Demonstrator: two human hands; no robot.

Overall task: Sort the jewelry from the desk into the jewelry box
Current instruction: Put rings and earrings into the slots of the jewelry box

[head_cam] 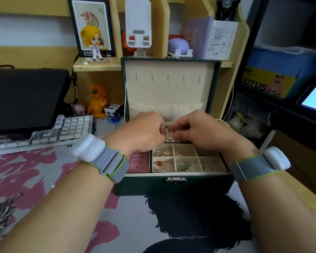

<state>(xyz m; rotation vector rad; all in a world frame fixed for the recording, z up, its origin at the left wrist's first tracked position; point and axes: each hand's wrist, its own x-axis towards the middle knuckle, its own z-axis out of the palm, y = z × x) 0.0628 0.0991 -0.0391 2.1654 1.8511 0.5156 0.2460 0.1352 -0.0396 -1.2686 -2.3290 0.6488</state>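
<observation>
A dark green jewelry box (pixel 173 185) stands open on the desk with its cream lid upright. Both hands hover over its rear section. My left hand (pixel 142 131) has its fingers curled, fingertips meeting those of my right hand (pixel 199 130) above a small pink pearl stud (pixel 170 138) set in the ring rolls. What the fingertips pinch is too small to make out. The front compartments hold gold rings (pixel 161 153), gold earrings (pixel 183 153), a red bead earring (pixel 159 163) and green stone earrings (pixel 183 166). A pile of silver chains (pixel 2 214) lies at the desk's left edge.
A white keyboard (pixel 44 132) and a black case (pixel 24 99) sit at the left. Toy figures (pixel 98 101) stand behind the box on the left, under wooden shelves (pixel 97 64). A printed desk mat (pixel 80 189) covers the desk. Dark shelving (pixel 281 106) stands at the right.
</observation>
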